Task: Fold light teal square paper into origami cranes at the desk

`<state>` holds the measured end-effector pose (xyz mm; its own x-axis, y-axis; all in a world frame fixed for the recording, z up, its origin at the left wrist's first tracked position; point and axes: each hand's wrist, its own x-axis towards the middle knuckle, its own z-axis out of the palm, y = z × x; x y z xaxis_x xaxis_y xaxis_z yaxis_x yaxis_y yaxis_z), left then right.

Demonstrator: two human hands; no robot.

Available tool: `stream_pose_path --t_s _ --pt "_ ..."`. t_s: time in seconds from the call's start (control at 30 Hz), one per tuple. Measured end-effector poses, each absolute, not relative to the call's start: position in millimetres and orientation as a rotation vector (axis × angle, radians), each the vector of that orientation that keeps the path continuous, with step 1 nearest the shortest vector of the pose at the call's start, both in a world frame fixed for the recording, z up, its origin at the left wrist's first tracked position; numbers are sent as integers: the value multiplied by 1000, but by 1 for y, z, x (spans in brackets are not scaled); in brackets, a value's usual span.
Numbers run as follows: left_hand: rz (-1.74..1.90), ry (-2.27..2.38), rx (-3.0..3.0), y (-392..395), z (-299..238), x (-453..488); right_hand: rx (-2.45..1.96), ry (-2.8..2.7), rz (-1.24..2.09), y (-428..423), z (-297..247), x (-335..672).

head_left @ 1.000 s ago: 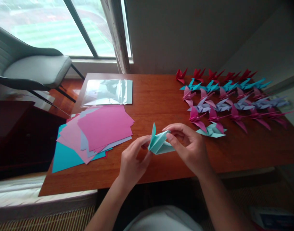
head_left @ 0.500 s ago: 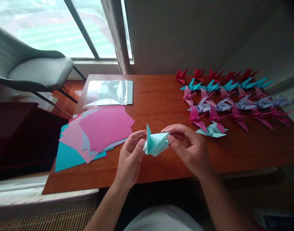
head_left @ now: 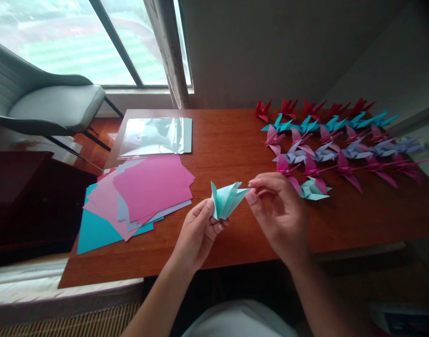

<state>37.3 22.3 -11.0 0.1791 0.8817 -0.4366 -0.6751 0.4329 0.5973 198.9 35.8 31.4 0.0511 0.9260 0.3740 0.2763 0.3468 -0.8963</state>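
A pale mint-green paper crane (head_left: 225, 199) is held above the table's front part, its folded layers fanned and its points facing up and right. My left hand (head_left: 200, 229) grips it from the lower left, thumb on the near side and fingers curled beneath. With thumb and forefinger, my right hand (head_left: 279, 213) pinches the slim point at the crane's right end. Just beyond that hand, a finished mint-green crane (head_left: 313, 189) lies on the table.
Rows of red, turquoise, pink, lavender and magenta cranes (head_left: 347, 171) stand along the right of the wooden table (head_left: 221, 140). Fanned coloured paper sheets (head_left: 153, 187) lie at left, with a clear plastic packet of paper (head_left: 151, 135) behind them. A chair (head_left: 56, 105) stands by the window.
The crane has turned and its layers now show spread apart. My left fingers have moved underneath it, while my right hand has shifted slightly right and up to its pointed end.
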Motion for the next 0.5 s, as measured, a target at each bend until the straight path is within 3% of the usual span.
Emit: stream_pose_path --t_s 0.1,0.5 --pt "1130 808 270 24 -12 40 -1200 -1571 610 36 36 197" --pt "1109 772 301 22 -20 43 -1317 -1595 788 49 41 195"
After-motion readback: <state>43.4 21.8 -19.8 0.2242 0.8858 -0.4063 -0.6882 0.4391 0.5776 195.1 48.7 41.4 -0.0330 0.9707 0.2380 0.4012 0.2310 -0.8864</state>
